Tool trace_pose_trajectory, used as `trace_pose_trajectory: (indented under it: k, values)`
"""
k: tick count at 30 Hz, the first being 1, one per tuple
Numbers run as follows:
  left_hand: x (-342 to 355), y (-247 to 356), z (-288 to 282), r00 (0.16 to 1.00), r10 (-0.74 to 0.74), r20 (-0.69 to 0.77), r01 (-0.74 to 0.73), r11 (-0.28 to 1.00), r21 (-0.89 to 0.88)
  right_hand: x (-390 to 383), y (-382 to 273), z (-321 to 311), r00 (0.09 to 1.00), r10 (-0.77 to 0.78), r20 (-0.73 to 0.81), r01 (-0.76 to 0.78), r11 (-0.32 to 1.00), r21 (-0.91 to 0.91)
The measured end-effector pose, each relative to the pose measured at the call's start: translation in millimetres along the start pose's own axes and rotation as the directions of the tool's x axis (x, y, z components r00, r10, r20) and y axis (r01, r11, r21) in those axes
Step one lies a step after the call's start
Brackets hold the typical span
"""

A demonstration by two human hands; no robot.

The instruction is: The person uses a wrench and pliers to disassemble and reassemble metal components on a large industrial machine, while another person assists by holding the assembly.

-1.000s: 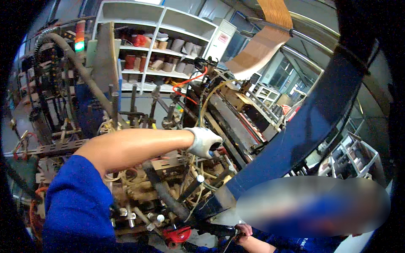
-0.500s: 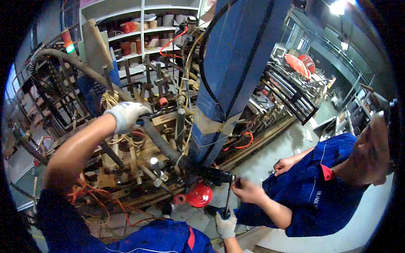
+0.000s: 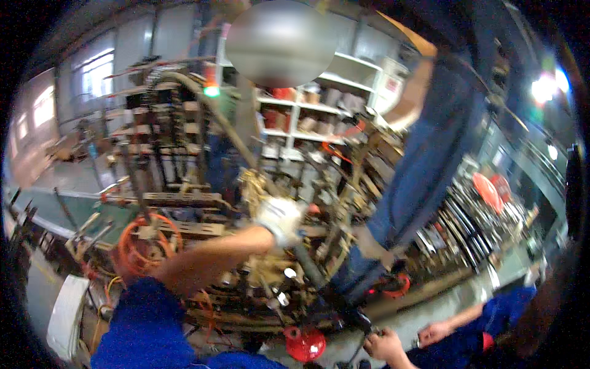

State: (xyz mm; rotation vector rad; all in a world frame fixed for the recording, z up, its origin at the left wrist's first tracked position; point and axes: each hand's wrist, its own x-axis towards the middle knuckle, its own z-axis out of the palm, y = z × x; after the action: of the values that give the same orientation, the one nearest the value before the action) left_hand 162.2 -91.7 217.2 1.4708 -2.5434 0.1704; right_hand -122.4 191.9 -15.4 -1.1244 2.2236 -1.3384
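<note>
My left hand (image 3: 279, 221), in a white glove, reaches over the machine beside a thick dark hose (image 3: 307, 264) and yellowish cords (image 3: 252, 190); motion blur hides what its fingers hold. My right hand is out of view. At lower right, a co-worker's bare hand (image 3: 382, 344) is by the black fitting (image 3: 344, 310) at the hose's lower end, near a red round part (image 3: 304, 344); their other hand (image 3: 433, 332) is further right.
A blue column (image 3: 430, 154) rises right of my arm. White shelves (image 3: 313, 107) with rolls stand behind the machine. Orange coiled hoses (image 3: 147, 240) are at left, a signal light (image 3: 212, 90) above. A rack of bars (image 3: 467, 227) and the co-worker (image 3: 504, 313) are at right.
The view has swung up and leftward since half a second ago. My gloved right hand, low beside the co-worker's hand then, has left the view. My left hand remains over the machine.
</note>
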Motion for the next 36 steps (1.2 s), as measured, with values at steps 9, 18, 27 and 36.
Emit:
trace_pose_trajectory:
  k: [9,18,27,36]
  values:
    - [-73,152,164,0.607,0.729,-0.318,-0.785,0.612,-0.094,71,-43,-1,0.988,-0.082,0.134,0.075,0.996,0.058]
    - [-35,165,194,0.771,0.62,-0.145,-0.632,0.773,-0.056,72,-46,-9,0.993,-0.018,0.118,0.015,1.0,0.024]
    - [-17,171,159,0.729,0.667,-0.155,-0.683,0.695,-0.226,-32,-32,-21,0.996,0.087,-0.021,-0.087,0.996,-0.025]
    - [-24,159,144,0.814,0.571,-0.106,-0.58,0.788,-0.207,-67,-31,25,0.995,0.076,-0.07,-0.077,0.997,-0.011]
